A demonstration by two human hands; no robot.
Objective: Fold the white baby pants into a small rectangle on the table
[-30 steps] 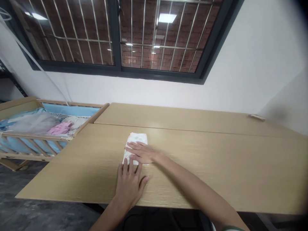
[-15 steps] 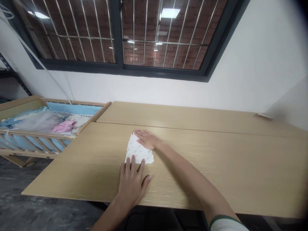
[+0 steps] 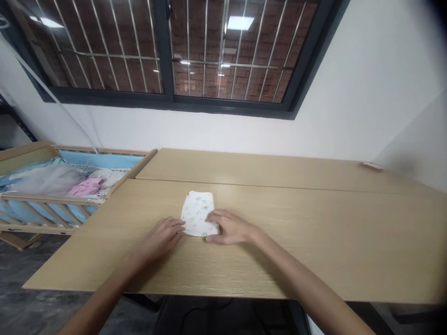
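A small folded white cloth (image 3: 197,211) with a faint scattered print lies flat on the wooden table (image 3: 300,232). At its lower left edge, my left hand (image 3: 166,235) rests with fingers stretched out, the fingertips touching the fabric. My right hand (image 3: 230,228) curves around the lower right corner. Its fingers lie on top of the cloth, while the thumb is apart from them near the bottom edge. Part of the cloth's right side is hidden behind this hand.
To the left stands a wooden crib (image 3: 80,200) with blue lining, holding white netting and a pink cloth (image 3: 86,186). A small flat object (image 3: 371,166) lies at the table's far right. Behind is a barred window (image 3: 226,56).
My right hand has slid from the cloth's top down to its lower right corner. My left hand moved left to the side edge. The cloth now looks squarer, its right part folded in.
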